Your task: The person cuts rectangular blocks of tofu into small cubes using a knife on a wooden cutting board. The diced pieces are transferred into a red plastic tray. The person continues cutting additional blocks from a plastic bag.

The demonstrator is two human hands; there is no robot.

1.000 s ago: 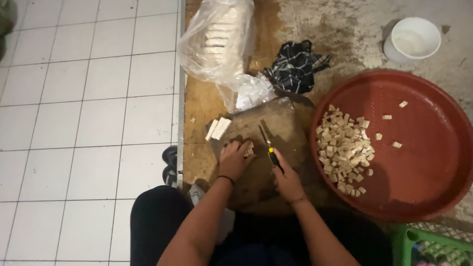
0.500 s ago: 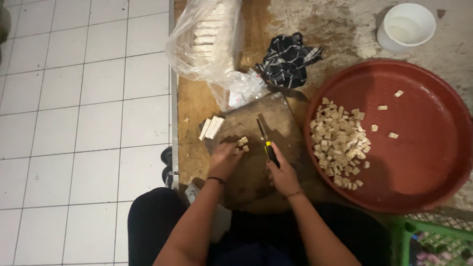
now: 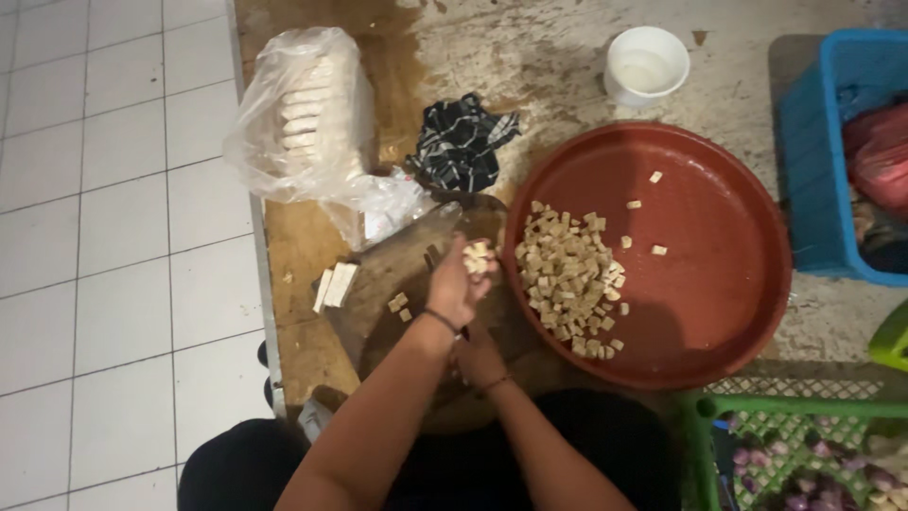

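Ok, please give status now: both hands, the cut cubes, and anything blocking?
Left hand cupped around pale cubes, over the chopping block. Right hand low behind it, grip unclear. Red tray beside, nothing in the way.

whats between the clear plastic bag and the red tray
In the head view, a crumpled black-and-white striped cloth lies between the clear plastic bag and the red tray, on the worn board.

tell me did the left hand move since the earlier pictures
Yes. The left hand, which was pressing down near the middle of the round cutting board, has lifted with pale cubes in its fingers and shifted right, toward the red tray.
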